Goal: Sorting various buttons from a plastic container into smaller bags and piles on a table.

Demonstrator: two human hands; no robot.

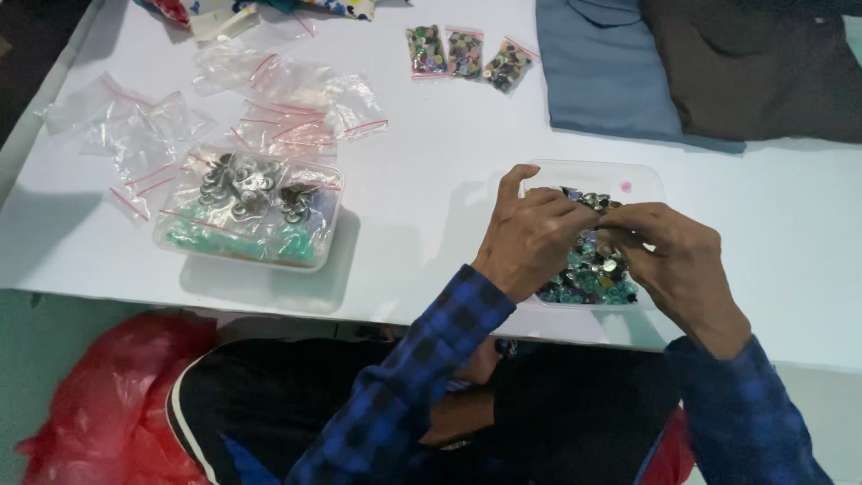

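Your left hand [530, 238] and right hand [669, 251] pinch small shiny buttons [588, 269] over clear tub [642, 180]; tiny, hard, likely slippery, so grip rims.

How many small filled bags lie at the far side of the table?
3. The filled bags lie in a row at the table's far edge: one on the left, one in the middle, one on the right, tilted. Others may be hidden outside the view.

hands [530, 238] over button tub [642, 180], white table [431, 180]
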